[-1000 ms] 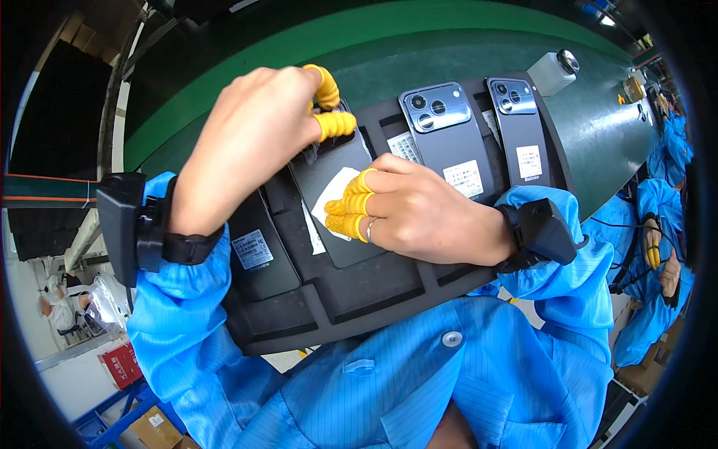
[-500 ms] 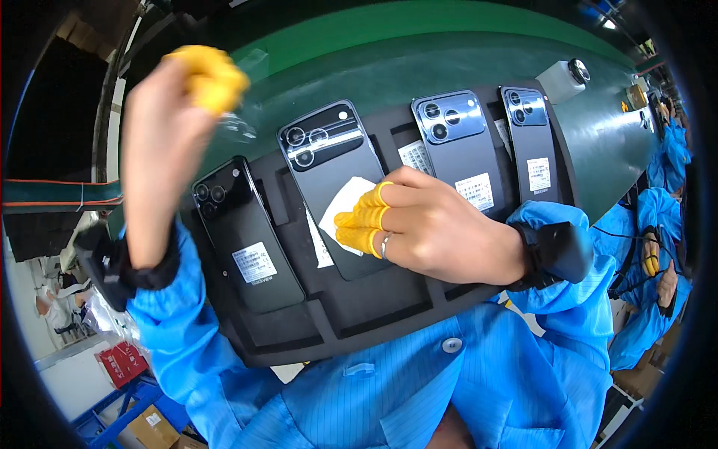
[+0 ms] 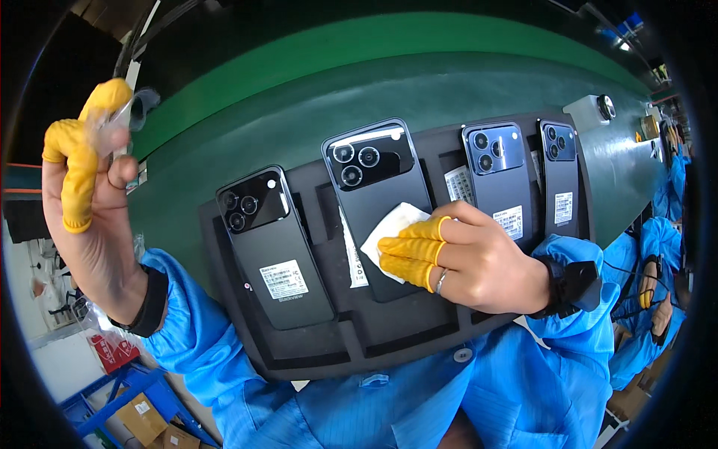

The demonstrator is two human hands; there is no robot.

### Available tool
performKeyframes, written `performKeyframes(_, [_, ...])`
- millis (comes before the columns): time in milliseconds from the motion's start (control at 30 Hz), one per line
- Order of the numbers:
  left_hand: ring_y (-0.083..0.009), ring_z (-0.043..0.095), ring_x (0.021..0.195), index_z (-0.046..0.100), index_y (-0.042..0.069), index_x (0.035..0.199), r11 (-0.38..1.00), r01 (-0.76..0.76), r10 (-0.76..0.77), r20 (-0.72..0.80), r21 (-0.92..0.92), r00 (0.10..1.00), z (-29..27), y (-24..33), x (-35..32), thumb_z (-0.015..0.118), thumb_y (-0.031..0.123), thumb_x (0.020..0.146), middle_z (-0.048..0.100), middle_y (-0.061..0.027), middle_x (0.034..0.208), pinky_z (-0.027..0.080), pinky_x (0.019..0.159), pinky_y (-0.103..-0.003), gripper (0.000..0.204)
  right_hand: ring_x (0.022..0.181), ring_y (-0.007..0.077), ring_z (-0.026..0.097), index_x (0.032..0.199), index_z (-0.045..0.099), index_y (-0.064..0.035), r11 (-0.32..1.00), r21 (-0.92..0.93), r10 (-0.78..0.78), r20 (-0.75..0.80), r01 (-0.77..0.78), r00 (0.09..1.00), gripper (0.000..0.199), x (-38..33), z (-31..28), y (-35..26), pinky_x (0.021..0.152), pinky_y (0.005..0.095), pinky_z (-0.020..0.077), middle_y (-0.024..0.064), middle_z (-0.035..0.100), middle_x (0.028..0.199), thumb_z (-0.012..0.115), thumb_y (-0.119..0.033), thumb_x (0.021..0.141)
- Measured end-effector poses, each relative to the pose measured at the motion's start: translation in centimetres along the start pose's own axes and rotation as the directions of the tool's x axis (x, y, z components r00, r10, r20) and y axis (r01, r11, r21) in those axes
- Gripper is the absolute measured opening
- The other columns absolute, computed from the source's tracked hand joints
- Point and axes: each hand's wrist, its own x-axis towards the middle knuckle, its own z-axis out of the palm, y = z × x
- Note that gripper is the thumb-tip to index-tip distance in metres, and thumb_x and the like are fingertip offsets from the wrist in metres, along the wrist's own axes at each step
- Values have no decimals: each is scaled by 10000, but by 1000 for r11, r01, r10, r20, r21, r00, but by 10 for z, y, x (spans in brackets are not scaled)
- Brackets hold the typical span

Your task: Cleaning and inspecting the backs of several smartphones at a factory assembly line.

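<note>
Yellow finger cots cover several fingers of my left hand (image 3: pixel 93 176), raised at the far left. Its curled fingers hold a crumpled piece of clear plastic film (image 3: pixel 108 133). My right hand (image 3: pixel 479 262), also in yellow cots, presses a folded white wipe (image 3: pixel 385 232) against the back of a dark phone (image 3: pixel 374 196). That phone lies face down, tilted, on a black foam tray (image 3: pixel 404 333). To its left lies another dark phone (image 3: pixel 280 243) with a white label. Two bluish-grey phones, one nearer (image 3: pixel 497 183) and one farther right (image 3: pixel 559 172), rest in the tray too.
The tray sits at the front of a green worktable (image 3: pixel 284 120). A white bottle with a metallic top (image 3: pixel 594 111) stands beyond its right end. Co-workers in blue sleeves (image 3: pixel 636 258) are at the right. Cardboard boxes (image 3: pixel 142 419) lie below left.
My left hand has swung left and lower, turning its palm into view, with clear film now visible at its fingers. My right hand still holds the wipe on the phone; the whole view has shifted.
</note>
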Motion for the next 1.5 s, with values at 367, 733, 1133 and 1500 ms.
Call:
performKeyframes(367, [-271, 527, 1108, 531, 11, 1219, 928, 97, -13, 228, -361, 974, 27, -8, 5, 457, 254, 976, 558, -137, 1204, 440, 914, -369, 352, 805, 192, 576, 751, 658, -38, 985, -172, -32, -152, 5, 988, 197, -3, -4, 5, 758, 333, 476, 51, 658, 816, 662, -126, 574])
performKeyframes(733, [-177, 633, 710, 498, 26, 1194, 913, 395, -381, 551, 99, 743, 147, 17, 21, 409, 206, 997, 621, -146, 984, 517, 584, -262, 282, 697, 190, 529, 684, 645, -32, 930, -333, 114, -146, -157, 983, 127, -78, -47, 12, 695, 335, 433, 32, 537, 648, 653, -93, 573])
performKeyframes(1133, [-404, 575, 893, 624, -64, 951, 589, -565, -184, 777, 578, 602, 286, 3, 16, 542, 98, 859, 570, -237, 966, 458, 788, -436, 204, 754, 216, 566, 736, 653, -1, 963, -253, 45, -207, -98, 977, 177, -90, -32, 15, 690, 350, 470, 74, 583, 728, 643, -78, 577])
performKeyframes(1500, [-404, 595, 914, 603, -49, 993, 549, -642, -69, 795, 535, 603, 298, 1, 25, 569, 142, 870, 609, -240, 969, 483, 796, -417, 229, 744, 161, 531, 650, 620, -78, 956, -274, 29, -272, -106, 962, 73, -92, -24, 17, 674, 288, 410, 10, 546, 663, 624, -146, 624])
